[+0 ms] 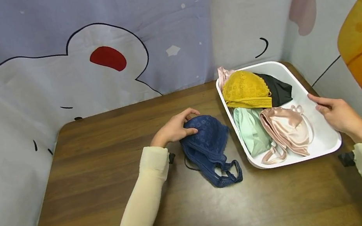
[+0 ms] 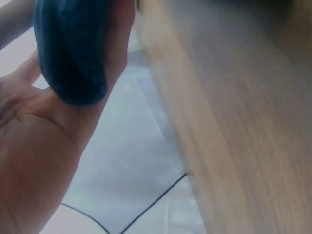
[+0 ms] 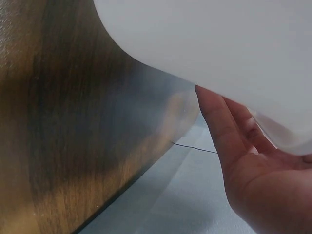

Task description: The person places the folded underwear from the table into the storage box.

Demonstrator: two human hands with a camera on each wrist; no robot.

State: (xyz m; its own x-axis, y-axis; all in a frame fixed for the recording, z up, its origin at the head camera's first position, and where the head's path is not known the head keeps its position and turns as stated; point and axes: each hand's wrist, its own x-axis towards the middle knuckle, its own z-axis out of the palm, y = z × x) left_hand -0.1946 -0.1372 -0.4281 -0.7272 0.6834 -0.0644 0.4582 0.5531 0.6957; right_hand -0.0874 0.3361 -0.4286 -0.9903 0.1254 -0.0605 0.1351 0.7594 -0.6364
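Observation:
A navy lace bra (image 1: 206, 136), folded with its cups together, is on the table left of a white plastic bin (image 1: 325, 137). My left hand (image 1: 172, 129) holds the cup end, thumb on the near side and fingers around the far side. In the left wrist view the blue cup (image 2: 73, 53) lies against the palm and hides some fingers. At the bin's right side my right hand (image 1: 339, 115) grips the rim, its fingers (image 3: 219, 122) beneath the edge in the right wrist view. Inside the bin lie a mustard lace bra (image 1: 244, 87), a mint-green garment (image 1: 251, 129) and a pink satin bra (image 1: 286, 126).
A black garment (image 1: 278, 89) and a pale pink lace piece (image 1: 222, 74) are also in the bin, towards its back. The brown wooden table (image 1: 103, 161) extends left and in front. Printed fabric (image 1: 168, 32) hangs along its back and sides.

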